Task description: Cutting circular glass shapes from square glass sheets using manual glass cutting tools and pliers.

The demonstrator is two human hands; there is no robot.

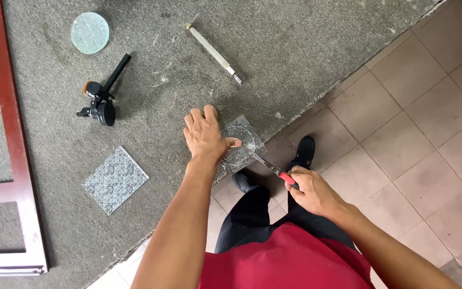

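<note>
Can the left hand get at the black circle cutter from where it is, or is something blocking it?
Probably yes. The left hand presses the glass piece; bare grey carpet lies between it and the circle cutter. It would have to let go of the glass first.

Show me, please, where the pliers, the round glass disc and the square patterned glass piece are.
pliers [271,167]: head view, on the metal part between jaws and red handles.
round glass disc [90,32]: head view, on its middle.
square patterned glass piece [115,180]: head view, on its middle.

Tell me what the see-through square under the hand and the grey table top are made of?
The clear patterned square under the left hand looks like textured glass: see-through, with a scored circle. The grey table top seems covered in rough carpet or felt: matte and fuzzy, though I can't be sure.
</note>
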